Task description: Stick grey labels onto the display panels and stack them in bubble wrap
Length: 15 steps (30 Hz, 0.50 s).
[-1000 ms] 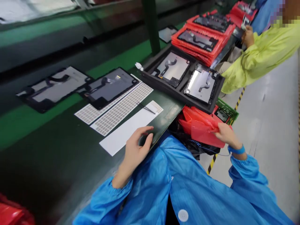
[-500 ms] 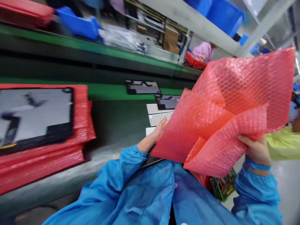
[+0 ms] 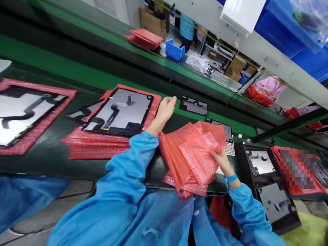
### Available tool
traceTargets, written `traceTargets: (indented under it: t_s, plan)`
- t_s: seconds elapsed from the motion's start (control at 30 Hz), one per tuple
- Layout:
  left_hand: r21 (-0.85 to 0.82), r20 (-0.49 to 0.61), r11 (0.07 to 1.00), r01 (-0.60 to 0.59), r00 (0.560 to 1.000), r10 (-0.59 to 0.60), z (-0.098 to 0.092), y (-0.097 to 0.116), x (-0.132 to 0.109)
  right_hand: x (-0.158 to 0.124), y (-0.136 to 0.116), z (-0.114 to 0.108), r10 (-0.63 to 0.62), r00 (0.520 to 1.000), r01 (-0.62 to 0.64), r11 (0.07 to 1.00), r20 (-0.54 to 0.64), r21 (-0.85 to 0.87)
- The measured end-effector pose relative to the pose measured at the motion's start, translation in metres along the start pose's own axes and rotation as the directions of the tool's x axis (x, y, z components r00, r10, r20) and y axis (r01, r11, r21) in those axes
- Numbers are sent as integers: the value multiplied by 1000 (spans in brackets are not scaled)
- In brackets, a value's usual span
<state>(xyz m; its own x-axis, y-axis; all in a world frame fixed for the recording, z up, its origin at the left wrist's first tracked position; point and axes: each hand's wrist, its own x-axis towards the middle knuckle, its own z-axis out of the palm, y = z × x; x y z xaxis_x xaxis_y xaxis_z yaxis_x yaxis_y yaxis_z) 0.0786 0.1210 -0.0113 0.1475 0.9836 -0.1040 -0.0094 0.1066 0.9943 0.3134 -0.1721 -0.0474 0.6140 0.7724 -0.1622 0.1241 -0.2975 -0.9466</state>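
Observation:
A loose heap of red bubble-wrap bags (image 3: pixel 200 153) lies at the table edge in front of me. My right hand (image 3: pixel 222 161) grips the top bag by its right side, thumb over the film. Raised beyond the heap's left corner, my left hand (image 3: pixel 165 112) has its fingers curled in, and nothing shows in them. It is just right of a flat display panel (image 3: pixel 130 111) with a black border and a dark ribbon cable. That panel rests on a stack of red bubble-wrap bags (image 3: pixel 99 148).
Another panel on red wrap (image 3: pixel 23 112) lies far left. Two dark-framed panels (image 3: pixel 194 106) (image 3: pixel 222 129) lie behind the heap, near a white label sheet (image 3: pixel 230 149). A black tray (image 3: pixel 275 201) with panels stands right. Blue bins (image 3: pixel 287 27) hang overhead; a person in pink (image 3: pixel 271 85) sits across.
The red bag has come down from the right onto the table edge, still in my right hand. My left hand has moved up, away from it. The view has turned, showing more of both sides.

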Motion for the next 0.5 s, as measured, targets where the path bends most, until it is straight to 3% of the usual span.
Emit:
traceTargets:
  t_s: [0.1,0.23,0.37,0.5]
  plan:
    - [174,-63,984,47,997,-37,25,13,55,9,3,-13,-70,994,66,996,-88,-57]
    - [310,-107,934,176,983,-150,56,3,108,10,7,-27,-111,981,101,992,-160,-68]
    - [327,-114,911,250,968,-224,56,-16,133,6,18,-30,-91,974,91,996,-206,-13]
    - [256,-65,926,277,961,-270,46,-20,142,9,24,-25,-8,986,26,994,-169,104]
